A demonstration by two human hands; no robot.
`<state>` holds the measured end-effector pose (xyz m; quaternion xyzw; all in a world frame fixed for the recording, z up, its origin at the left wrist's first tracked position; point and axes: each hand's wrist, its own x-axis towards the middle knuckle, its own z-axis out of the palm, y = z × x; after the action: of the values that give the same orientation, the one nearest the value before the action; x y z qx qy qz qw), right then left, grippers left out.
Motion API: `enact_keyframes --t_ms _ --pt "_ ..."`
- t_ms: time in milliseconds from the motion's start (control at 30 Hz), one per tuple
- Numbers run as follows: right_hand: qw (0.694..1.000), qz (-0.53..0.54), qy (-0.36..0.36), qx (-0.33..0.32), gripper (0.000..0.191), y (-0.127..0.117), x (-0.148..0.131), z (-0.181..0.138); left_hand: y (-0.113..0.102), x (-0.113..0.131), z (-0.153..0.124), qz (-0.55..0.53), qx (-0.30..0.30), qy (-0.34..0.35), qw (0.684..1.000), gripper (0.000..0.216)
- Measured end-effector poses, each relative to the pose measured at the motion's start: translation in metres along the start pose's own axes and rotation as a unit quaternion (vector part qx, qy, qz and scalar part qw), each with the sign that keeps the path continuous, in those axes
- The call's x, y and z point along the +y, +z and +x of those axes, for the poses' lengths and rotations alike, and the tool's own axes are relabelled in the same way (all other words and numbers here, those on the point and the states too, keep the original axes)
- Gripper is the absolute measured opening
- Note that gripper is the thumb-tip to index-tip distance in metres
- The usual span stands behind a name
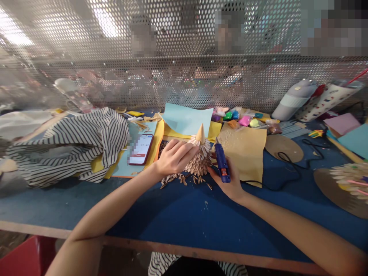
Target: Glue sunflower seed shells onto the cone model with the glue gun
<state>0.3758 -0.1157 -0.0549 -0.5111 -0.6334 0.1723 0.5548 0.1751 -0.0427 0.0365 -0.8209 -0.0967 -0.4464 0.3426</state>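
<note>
A small paper cone (200,154) covered in rows of pale seeds stands on the blue table (178,214), its bare tan tip pointing up. My left hand (174,156) rests against the cone's left side, fingers curled and pressed on the seed layer. My right hand (227,179) grips a blue glue gun (221,164), nozzle pointing up beside the cone's right side. Loose seeds (184,178) lie scattered around the cone's base.
A phone (140,149) lies on yellow and light-blue paper sheets left of the cone. A striped garment (77,142) lies at left. Tan paper (244,147), a black cord (287,168), clay packets (244,119) and another seeded piece (349,180) lie to the right. A perforated metal screen stands behind.
</note>
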Motion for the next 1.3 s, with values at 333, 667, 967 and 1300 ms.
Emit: enact_keyframes --t_ms 333,667,967,1300 --pt "1.000 -0.012 -0.021 0.011 0.033 0.001 0.001 0.001 0.000 0.000 -0.007 -0.007 -0.039 -0.010 0.999 0.020" --pt "0.999 -0.017 -0.029 0.011 0.034 0.001 0.001 0.001 -0.010 0.002 -0.005 -0.010 -0.029 -0.039 0.999 0.012" --pt "0.997 -0.053 -0.044 0.018 0.031 0.001 0.003 0.000 -0.047 -0.021 -0.037 -0.106 -0.262 -0.388 0.877 0.017" --pt "0.985 -0.122 -0.116 0.049 0.029 -0.001 0.000 0.002 -0.062 -0.016 -0.060 -0.103 -0.526 -0.443 0.718 0.039"
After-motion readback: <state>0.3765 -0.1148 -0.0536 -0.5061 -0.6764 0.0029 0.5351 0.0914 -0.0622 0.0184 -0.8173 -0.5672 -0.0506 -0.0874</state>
